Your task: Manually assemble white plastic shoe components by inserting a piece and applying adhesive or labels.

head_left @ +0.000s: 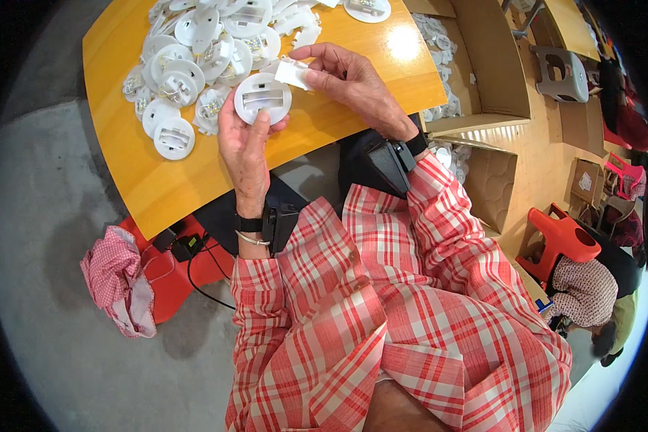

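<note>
My left hand (248,140) grips a round white plastic housing (271,88) by its rim, thumb on its face. A rectangular recess, like a battery compartment, shows open in the housing. Beside it, my right hand (349,81) pinches a small white rectangular cover (293,73) between thumb and fingers. The cover is close to the housing's upper right edge; whether they touch I cannot tell. Just left of my left hand lies another round white housing (173,138), part of a heap of similar pieces (194,65) on the yellow table (151,187).
Cardboard boxes (493,65) holding white parts stand right of the table. A red stool (167,288) with a pink checked cloth (119,281) is at the lower left, with a black cable nearby. Another red stool (558,237) and a bent-over person (587,288) are at far right.
</note>
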`<action>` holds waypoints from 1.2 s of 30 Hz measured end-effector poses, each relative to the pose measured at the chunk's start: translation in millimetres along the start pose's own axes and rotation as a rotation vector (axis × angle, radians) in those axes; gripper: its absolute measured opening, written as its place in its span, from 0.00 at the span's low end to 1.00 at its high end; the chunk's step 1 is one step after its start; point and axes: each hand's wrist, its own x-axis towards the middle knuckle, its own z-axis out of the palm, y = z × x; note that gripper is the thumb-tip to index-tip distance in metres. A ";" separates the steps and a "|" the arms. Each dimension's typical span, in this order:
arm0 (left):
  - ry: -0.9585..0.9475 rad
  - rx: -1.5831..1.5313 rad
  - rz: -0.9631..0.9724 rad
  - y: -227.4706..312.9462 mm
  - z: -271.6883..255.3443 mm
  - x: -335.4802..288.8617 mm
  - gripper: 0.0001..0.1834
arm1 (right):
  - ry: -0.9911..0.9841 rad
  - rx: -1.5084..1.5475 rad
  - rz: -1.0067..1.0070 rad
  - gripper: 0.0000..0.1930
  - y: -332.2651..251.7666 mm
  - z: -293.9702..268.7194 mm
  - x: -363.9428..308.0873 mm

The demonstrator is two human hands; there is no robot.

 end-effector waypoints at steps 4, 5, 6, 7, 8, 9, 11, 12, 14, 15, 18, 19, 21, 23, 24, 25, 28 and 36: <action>-0.039 0.043 0.043 0.1 1.1 0.6 0.28 | -0.022 -0.041 0.017 0.16 -3.6 -0.8 -0.8; -0.038 0.054 0.054 0.4 1.3 0.0 0.27 | -0.023 -0.039 0.019 0.16 -1.5 -0.4 -0.3; -0.036 0.056 0.052 -0.1 1.6 -0.3 0.27 | -0.010 -0.059 -0.005 0.15 1.8 0.0 0.8; -0.033 0.055 0.068 -0.9 2.0 -0.5 0.27 | 0.002 -0.080 -0.028 0.13 3.7 0.4 1.2; -0.030 0.053 0.084 -2.2 1.8 -0.6 0.27 | 0.002 -0.079 -0.026 0.13 3.9 0.3 1.1; -0.028 0.054 0.082 -2.8 1.1 -1.0 0.27 | -0.016 -0.073 -0.008 0.14 3.2 -0.2 0.9; -0.034 0.043 0.077 -3.7 0.5 -1.7 0.27 | -0.034 -0.067 0.010 0.16 3.4 -0.4 0.7; -0.033 0.043 0.075 -3.9 0.5 -2.1 0.27 | -0.032 -0.075 0.009 0.15 3.8 -0.3 0.7; -0.033 0.042 0.088 -3.6 1.0 -3.0 0.28 | -0.031 -0.082 0.009 0.15 5.1 -0.4 0.8; -0.032 0.043 0.086 -3.0 1.6 -3.4 0.28 | -0.036 -0.097 0.004 0.15 6.1 -0.7 1.2; -0.022 0.041 0.094 -3.4 1.9 -4.4 0.28 | -0.043 -0.109 0.001 0.15 8.3 -1.1 1.9; -0.026 0.045 0.101 -4.2 1.3 -4.2 0.28 | -0.045 -0.108 0.001 0.14 9.0 -0.9 2.1; -0.029 0.052 0.107 -4.2 0.9 -3.9 0.27 | -0.021 -0.105 -0.028 0.14 12.4 2.2 2.4; -0.015 0.041 0.097 -3.7 1.5 -3.8 0.27 | 0.003 -0.102 -0.058 0.13 16.3 4.7 2.3; -0.013 0.042 0.097 -3.5 1.3 -3.4 0.27 | 0.013 -0.153 -0.093 0.12 18.0 5.5 2.1; -0.016 0.038 0.096 -3.3 1.1 -3.0 0.27 | 0.024 -0.205 -0.127 0.11 18.7 6.2 2.1; -0.011 0.032 0.097 -1.7 -0.3 -3.7 0.27 | -0.015 -0.245 -0.019 0.11 10.5 7.7 -1.3; -0.025 0.018 0.056 -4.1 -4.6 -1.9 0.24 | 0.119 -0.306 -0.293 0.09 16.7 3.5 -4.1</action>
